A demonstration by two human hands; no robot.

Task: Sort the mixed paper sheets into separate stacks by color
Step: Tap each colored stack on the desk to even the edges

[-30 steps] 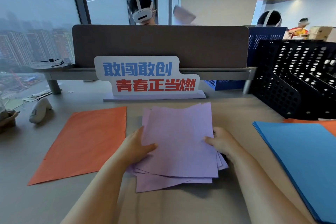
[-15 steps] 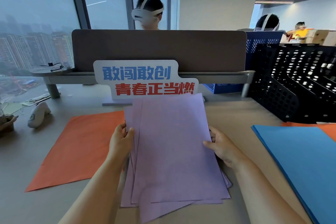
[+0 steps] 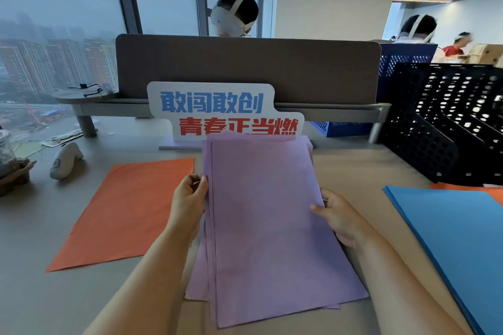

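As hands [image 3: 187,204] grip edges, purple sheets [image 3: 266,226] tilted

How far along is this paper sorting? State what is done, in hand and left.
Done: an orange sheet lies on the left, a blue stack on the right. In hand: left hand and right hand grip the purple sheets, edges uneven. Left: squaring and laying them down; perhaps moving the orange paper beneath the blue.

The purple sheets [image 3: 266,226], a loosely squared stack, tilt with the far edge raised. Left of them lies one flat orange sheet [image 3: 128,212]; right, a blue stack [image 3: 457,247] covering a second orange sheet [image 3: 487,190].
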